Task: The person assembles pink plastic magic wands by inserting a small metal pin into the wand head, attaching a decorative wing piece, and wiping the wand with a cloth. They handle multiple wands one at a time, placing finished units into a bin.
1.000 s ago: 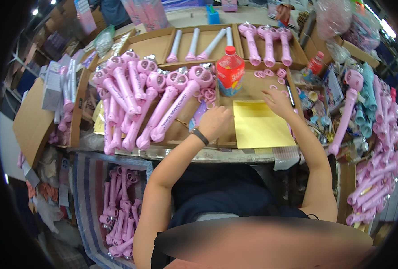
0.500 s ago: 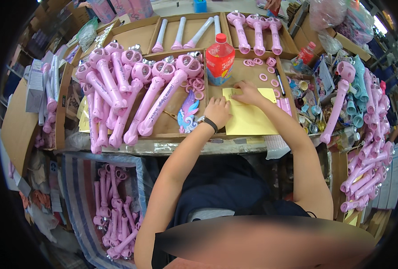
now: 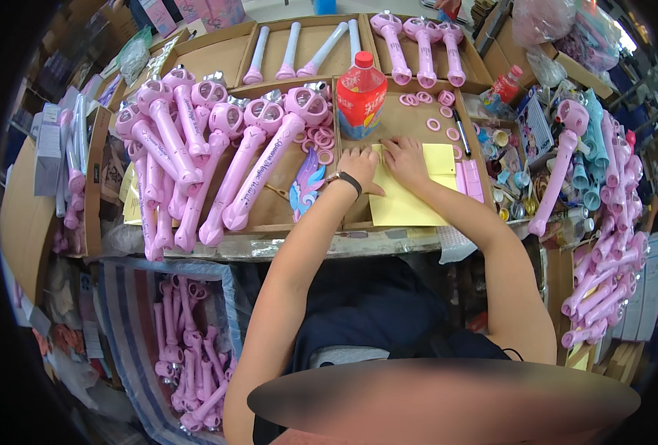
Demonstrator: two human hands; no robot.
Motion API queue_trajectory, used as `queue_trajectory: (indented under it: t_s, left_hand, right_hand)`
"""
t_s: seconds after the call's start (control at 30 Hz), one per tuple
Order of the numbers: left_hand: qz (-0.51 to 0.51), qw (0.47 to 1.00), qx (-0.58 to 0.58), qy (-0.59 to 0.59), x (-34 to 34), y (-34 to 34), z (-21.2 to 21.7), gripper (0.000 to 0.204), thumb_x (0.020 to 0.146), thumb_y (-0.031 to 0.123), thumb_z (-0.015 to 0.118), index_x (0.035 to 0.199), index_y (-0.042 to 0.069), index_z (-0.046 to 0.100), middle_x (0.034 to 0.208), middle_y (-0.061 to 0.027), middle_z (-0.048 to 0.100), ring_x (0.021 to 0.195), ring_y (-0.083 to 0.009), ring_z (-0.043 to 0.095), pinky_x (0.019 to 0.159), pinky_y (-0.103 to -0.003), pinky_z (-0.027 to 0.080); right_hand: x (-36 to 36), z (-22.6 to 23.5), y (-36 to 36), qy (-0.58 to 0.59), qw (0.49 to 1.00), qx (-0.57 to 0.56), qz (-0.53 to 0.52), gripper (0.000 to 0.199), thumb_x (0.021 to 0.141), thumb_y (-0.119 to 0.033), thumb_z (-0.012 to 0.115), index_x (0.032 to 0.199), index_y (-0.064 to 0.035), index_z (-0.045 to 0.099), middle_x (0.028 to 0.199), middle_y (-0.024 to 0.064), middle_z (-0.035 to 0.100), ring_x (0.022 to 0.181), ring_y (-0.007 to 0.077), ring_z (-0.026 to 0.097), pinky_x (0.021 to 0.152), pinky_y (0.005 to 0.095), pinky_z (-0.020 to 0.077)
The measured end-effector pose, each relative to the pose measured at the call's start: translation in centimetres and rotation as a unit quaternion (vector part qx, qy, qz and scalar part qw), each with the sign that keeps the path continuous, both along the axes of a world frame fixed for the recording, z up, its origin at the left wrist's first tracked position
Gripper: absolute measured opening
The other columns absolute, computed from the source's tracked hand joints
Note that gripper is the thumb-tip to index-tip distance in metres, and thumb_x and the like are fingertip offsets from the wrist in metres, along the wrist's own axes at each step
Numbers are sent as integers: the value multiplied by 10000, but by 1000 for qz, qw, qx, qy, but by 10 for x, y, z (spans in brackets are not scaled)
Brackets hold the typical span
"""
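Observation:
A yellow sheet of paper (image 3: 414, 209) lies in the cardboard tray (image 3: 355, 217) before me, with more yellow paper under its upper right part. My left hand (image 3: 358, 167) rests at the sheet's upper left edge, thumb spread over the paper and fingers pointing away from me. Beside it, my right hand (image 3: 404, 162) presses on the sheet near the top with its fingers apart. Nothing is gripped in either hand. Just beyond them stands a red-labelled drink bottle (image 3: 361, 96) with a red cap. A purple and blue wing-shaped piece (image 3: 307, 185) lies left of my left wrist.
Pink toy wands (image 3: 258, 148) are piled on the left, and several more fill a striped bag (image 3: 121, 326) below. Pink rings (image 3: 434, 124), a black marker (image 3: 461, 132) and pink pieces (image 3: 468, 180) lie on the right. Pale tubes (image 3: 289, 48) lie behind.
My left hand has slid farther away and up along the sheet's left edge. My right hand has shifted slightly left and nearer. The upper right of the paper now shows a separate layer.

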State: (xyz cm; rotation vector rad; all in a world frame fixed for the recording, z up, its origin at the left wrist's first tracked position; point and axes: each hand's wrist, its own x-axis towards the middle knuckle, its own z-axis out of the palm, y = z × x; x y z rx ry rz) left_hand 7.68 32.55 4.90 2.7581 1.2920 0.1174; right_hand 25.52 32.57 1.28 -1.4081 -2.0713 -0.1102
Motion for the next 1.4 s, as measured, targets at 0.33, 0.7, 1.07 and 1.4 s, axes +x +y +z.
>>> queue_trajectory:
  t_s: [0.33, 0.7, 1.07, 1.4]
  left_hand:
    - [-8, 1000, -2, -22, -3, 0, -7, 953, 569, 628, 766, 1167, -68, 508, 1308, -240, 501, 1226, -362, 469, 1047, -423, 352]
    - [-4, 999, -11, -52, -4, 1, -8, 920, 553, 610, 780, 1127, -55, 505, 1266, -248, 524, 1208, -376, 478, 1040, -429, 354]
    - [6, 998, 8, -57, -3, 0, -8, 922, 534, 618, 785, 1099, -56, 510, 1262, -268, 512, 1208, -378, 478, 1035, -425, 364]
    - [2, 999, 4, -49, -3, 0, -6, 900, 538, 606, 789, 1086, -59, 527, 1288, -278, 489, 1227, -380, 461, 1041, -420, 356]
  right_hand:
    - [0, 0, 2, 59, 997, 21, 44, 248, 775, -79, 604, 1007, -46, 686, 993, 119, 657, 908, 316, 600, 804, 420, 481]
    - [13, 1, 5, 352, 907, -223, 65, 302, 875, -258, 599, 1036, -13, 671, 1150, 169, 619, 1093, 315, 556, 939, 381, 437]
    - [-2, 4, 1, -3, 999, -44, 24, 369, 843, -233, 619, 1156, -38, 619, 1247, 134, 559, 1158, 319, 507, 987, 420, 399]
    - [0, 3, 2, 107, 992, -38, 47, 204, 820, -220, 649, 890, -45, 728, 1146, 143, 615, 1108, 326, 539, 942, 409, 431]
